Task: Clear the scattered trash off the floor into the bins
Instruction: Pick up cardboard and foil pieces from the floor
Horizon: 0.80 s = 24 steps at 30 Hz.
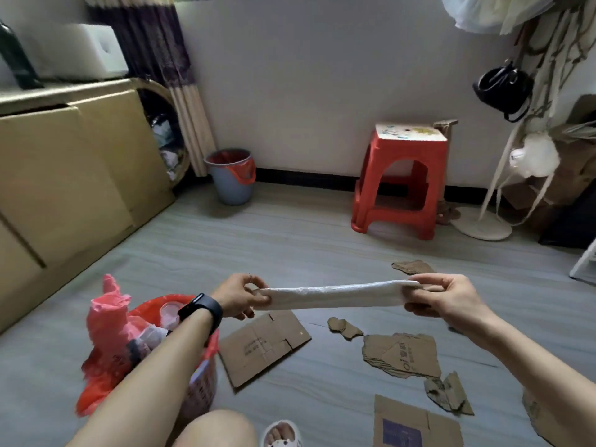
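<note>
Pinching one end of a white plastic band point(332, 295) between thumb and curled fingers, the left hand point(240, 296) holds it level in the air. The right hand point(451, 301) nips the other end the same way, so the band is pulled taut between them. The band is thin, crinkled and faintly glossy, flattened into a long soft strip. A smooth black wristband point(201, 309) circles the left wrist.

Below the band, at six o'clock, a flattened cardboard sheet point(263, 345) with cut slots lies on the floor point(290, 246), which is grey with a streaked wood grain. Towards four o'clock ragged torn cardboard pieces point(403, 354) lie spread out, their corrugated edges showing. Another flat sheet with a purple label point(416, 424) sits at the bottom edge of the view.

At eight o'clock, under the left forearm, a pink basket point(200, 391) with lattice walls carries a rumpled red plastic liner point(106, 330) and some pale containers.

Farther off, at eleven o'clock by the wall, a round blue-grey bucket point(232, 177) is lined with red plastic. At one o'clock a moulded red stool point(400, 182) has a pale, stained seat. Large tan cardboard boxes point(64, 175) fill the nine o'clock side.
</note>
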### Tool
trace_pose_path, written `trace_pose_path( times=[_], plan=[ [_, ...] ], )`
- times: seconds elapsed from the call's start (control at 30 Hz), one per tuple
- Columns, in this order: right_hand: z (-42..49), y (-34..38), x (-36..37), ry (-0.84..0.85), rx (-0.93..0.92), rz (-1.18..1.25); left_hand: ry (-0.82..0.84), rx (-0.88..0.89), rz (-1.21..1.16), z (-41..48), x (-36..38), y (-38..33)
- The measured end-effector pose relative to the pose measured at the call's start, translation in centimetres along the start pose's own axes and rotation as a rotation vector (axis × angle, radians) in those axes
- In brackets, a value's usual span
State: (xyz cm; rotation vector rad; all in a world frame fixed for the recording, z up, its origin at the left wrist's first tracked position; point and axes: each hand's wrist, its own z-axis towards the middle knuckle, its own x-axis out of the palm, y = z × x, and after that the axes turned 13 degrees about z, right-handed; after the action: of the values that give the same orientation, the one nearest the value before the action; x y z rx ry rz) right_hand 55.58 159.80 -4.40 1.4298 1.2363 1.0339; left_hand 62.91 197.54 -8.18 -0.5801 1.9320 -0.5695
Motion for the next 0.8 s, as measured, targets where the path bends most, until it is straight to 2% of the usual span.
trace_pose_path(
  times=[0.17,0.3,0.37,0.5,0.57,0.7,0.8],
  plan=[
    [1.8,2.1,11.0,0.163,-0.184,-0.229,-0.194,-0.107,0.245,-4.9,-3.1,10.3],
    [2.3,4.2,19.2,0.268,-0.39,-0.414,-0.394,-0.318,0.295,-8.2,-4.3,17.7],
    [2.4,5.0,22.6,0.304,-0.498,-0.506,-0.385,-0.344,0.369,-9.1,-3.3,20.6],
    [3.0,5.7,27.9,0.337,-0.633,-0.702,-0.351,-0.243,0.39,-8.8,-0.4,20.8],
    [3.3,5.6,30.2,0.374,-0.69,-0.831,-0.35,-0.18,0.498,-7.7,0.5,20.4],
    [4.0,5.5,34.8,0.447,-0.776,-1.023,-0.293,-0.19,0.711,-5.5,1.3,21.3],
    [4.7,5.3,38.3,0.487,-0.811,-1.08,-0.189,-0.228,0.652,-4.8,1.3,22.5]
  ],
)
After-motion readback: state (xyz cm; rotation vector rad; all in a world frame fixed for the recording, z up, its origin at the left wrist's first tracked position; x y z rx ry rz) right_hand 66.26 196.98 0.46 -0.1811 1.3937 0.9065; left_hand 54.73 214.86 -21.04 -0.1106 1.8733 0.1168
